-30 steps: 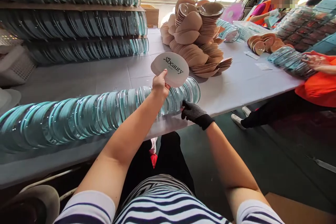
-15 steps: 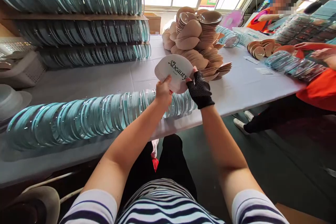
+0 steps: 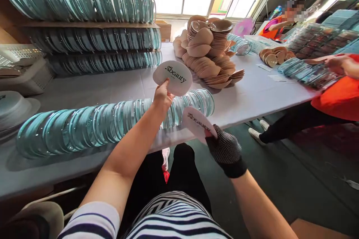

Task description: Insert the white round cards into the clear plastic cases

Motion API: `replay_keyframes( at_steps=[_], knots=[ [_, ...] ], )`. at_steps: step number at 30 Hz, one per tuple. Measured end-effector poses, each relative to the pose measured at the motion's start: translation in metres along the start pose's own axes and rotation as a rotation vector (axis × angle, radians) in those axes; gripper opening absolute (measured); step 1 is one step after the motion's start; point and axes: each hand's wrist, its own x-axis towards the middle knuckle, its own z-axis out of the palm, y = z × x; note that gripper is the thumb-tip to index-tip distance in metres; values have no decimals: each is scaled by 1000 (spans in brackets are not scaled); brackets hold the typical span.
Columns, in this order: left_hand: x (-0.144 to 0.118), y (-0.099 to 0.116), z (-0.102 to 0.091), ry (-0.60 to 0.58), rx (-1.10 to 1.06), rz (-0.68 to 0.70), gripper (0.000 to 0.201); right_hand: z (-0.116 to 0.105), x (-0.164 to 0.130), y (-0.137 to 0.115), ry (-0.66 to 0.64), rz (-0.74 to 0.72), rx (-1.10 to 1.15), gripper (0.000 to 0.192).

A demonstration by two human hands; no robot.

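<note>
Two white cards printed "Sbeauty" were in hand. One card stack (image 3: pixel 172 77) was pinched at its lower edge by the left hand (image 3: pixel 162 97), fingers closed, held up above the near row of clear shells (image 3: pixel 112 121); it looked like several cards, though the edges were too fine to count. A single card (image 3: pixel 198 124) was held by the gloved right hand (image 3: pixel 226 151), thumb and fingers closed on its lower right corner, its face tilted up and its long axis running up-left toward the row.

That single card sat low, below the table (image 3: pixel 252 93) edge and just off the row's right end; the right hand was the nearer one to that end, while the left hung over the row a little further in. The row itself lay on its side along the front of the table, shells nested face to face, long axis running left to right.

Behind it, three more rows of shells (image 3: pixel 92 37) were stacked on boards. A heap of tan pads (image 3: pixel 209 52) stood mid-table, some nested in short stacks. At right, a co-worker's hand (image 3: pixel 336 63) rested by filled packs (image 3: pixel 305 71).
</note>
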Motion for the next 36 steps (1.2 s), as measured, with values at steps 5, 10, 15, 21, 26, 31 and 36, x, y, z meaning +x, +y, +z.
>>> replay_keyframes(
  at_steps=[5,10,15,21,26,31,36],
  knots=[
    [4,2,-7,-24,-68,-50,33,35,-4,-29,-237,-35,-146,39],
    [0,7,-10,-26,-105,-94,33,72,33,-50,-256,-16,-103,34],
    [-1,11,-12,-49,-116,-133,32,87,35,-45,-73,2,-133,34],
    [-2,11,-12,-41,-143,-128,36,70,53,-52,-205,-73,-176,27],
    [1,10,-13,-32,-149,-130,34,70,62,-58,-261,-125,-61,23],
    [3,8,-14,-36,-135,-123,35,81,63,-61,-374,-106,-176,28],
    [2,6,-13,-5,-140,-99,41,84,61,-47,-678,149,479,23]
  ],
)
